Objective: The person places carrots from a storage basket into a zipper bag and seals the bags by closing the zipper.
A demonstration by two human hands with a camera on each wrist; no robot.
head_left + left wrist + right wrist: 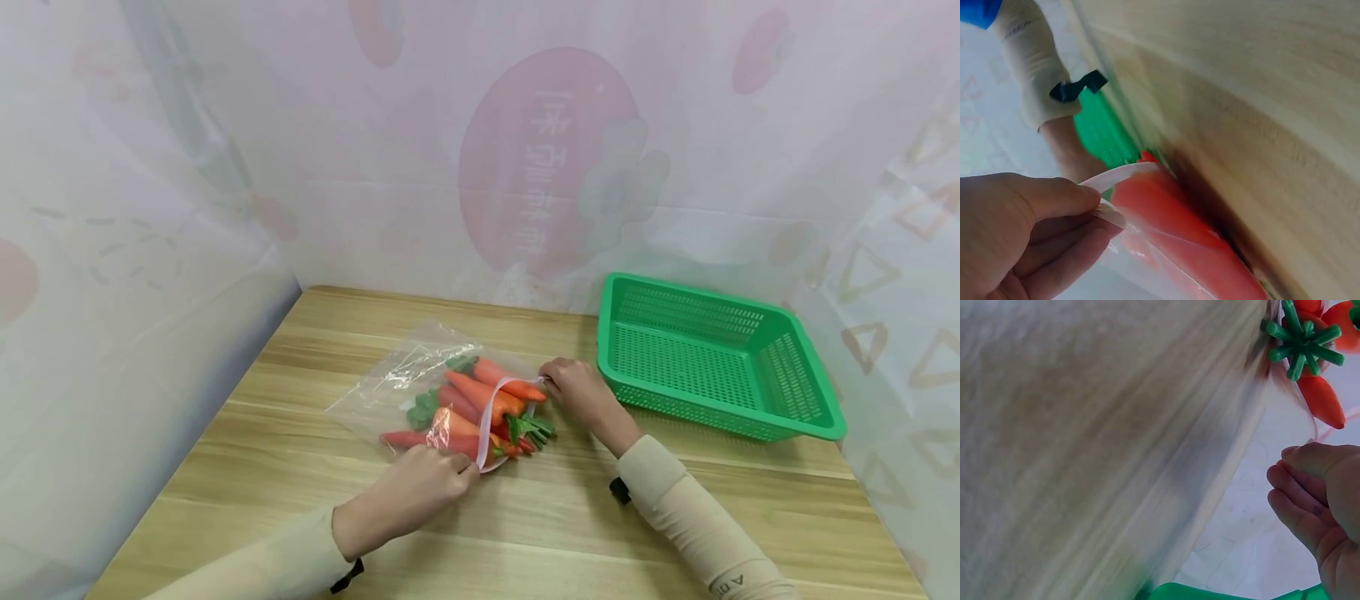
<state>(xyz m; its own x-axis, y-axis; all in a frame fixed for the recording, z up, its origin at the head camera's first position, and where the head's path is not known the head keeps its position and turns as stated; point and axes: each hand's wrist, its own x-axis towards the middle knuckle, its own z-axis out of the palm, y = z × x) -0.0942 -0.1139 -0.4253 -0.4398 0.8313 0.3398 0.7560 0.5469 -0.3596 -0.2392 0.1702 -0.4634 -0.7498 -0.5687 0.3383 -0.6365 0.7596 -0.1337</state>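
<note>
A clear plastic bag (378, 379) lies on the table with its mouth turned to the right, edged by a whitish strip. Inside are several orange carrots (476, 393) with green tops and a long red pepper (408, 438). Some green stems and tips poke out at the mouth. My left hand (412, 490) pinches the near corner of the mouth between thumb and fingers, as the left wrist view shows up close. At the far corner, my right hand (588, 403) pinches the strip's other end. Between both hands the mouth gapes.
A green perforated basket (723, 418) stands at the back right of the wooden table (255, 492), close to my right hand; its bottom shows bare. Printed cloth walls (375, 225) rise at the back and on both sides.
</note>
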